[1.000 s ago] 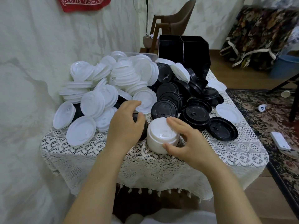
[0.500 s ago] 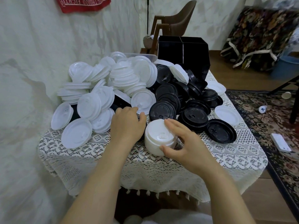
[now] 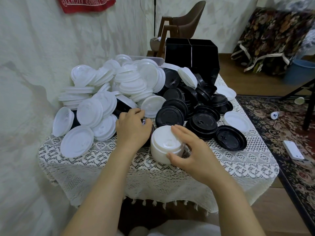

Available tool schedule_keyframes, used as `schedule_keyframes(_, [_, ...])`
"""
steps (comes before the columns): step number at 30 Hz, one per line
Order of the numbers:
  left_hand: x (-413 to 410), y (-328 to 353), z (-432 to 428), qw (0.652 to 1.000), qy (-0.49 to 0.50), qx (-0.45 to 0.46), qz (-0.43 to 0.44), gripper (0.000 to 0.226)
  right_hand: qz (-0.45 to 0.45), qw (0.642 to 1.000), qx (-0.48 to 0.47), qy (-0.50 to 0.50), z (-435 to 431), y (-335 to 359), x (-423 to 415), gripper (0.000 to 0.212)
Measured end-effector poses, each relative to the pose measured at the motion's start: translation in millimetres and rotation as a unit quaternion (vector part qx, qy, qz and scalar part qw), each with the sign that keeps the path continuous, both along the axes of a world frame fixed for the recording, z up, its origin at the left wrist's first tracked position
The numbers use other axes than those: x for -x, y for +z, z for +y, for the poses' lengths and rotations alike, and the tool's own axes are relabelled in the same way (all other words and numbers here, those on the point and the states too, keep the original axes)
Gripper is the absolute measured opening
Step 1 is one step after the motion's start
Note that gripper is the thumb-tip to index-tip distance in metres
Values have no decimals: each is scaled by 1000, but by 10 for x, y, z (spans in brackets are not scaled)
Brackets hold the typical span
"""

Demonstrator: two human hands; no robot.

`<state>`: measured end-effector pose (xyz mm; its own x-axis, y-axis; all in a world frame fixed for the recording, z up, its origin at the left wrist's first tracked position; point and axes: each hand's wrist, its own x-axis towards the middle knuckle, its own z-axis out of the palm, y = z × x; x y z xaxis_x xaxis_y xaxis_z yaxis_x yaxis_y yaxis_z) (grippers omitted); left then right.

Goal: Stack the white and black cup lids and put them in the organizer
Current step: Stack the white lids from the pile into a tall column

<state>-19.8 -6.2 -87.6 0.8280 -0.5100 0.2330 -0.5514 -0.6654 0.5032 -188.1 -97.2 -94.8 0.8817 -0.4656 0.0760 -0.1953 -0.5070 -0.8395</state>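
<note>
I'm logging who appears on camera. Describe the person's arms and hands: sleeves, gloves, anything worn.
The left forearm and right forearm are bare to the frame's bottom edge; no sleeve or cuff shows. The left hand and right hand wear no gloves. Neither wrist carries a watch or bracelet, and no ring shows on the fingers in view.

White stack (image 3: 166, 145): nested white lids, upright, near the front middle of the counter, with the right hand (image 3: 192, 150) cupped round it. Black stack (image 3: 152, 132) touches its left side, mostly hidden under the left hand (image 3: 132, 128).

Loose white lids (image 3: 129, 79) heaped at rear left, many tilted, some in leaning piles. Loose black lids (image 3: 201, 106) heaped at right centre. One black lid (image 3: 231, 137) lies apart at front right.

Organizer (image 3: 190, 57): black, divided box, upright behind both heaps.
</note>
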Motion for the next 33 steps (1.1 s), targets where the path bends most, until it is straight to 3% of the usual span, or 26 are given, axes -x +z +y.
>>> schedule_keyframes(4, [-16, -23, 12, 994, -10, 99, -40, 34, -1, 1000, -4, -2, 5, 4, 5, 75])
schedule_keyframes(8, [-23, -13, 44, 971, 13, 195, -135, 30, 0, 1000, -6, -3, 4, 8, 5, 74])
schedule_keyframes(14, [-47, -78, 47, 936, 9, 259, -239, 27, 3, 1000, -7, -2, 11, 9, 8, 75])
schedule_keyframes(24, [-16, -59, 46, 923, 26, 354, -149, 20, 5, 1000, -10, -2, 12, 5, 12, 73])
schedule_keyframes(33, [52, -57, 65, 865, -44, 331, -374, 28, -11, 1000, 22, -1, 47, 82, 32, 81])
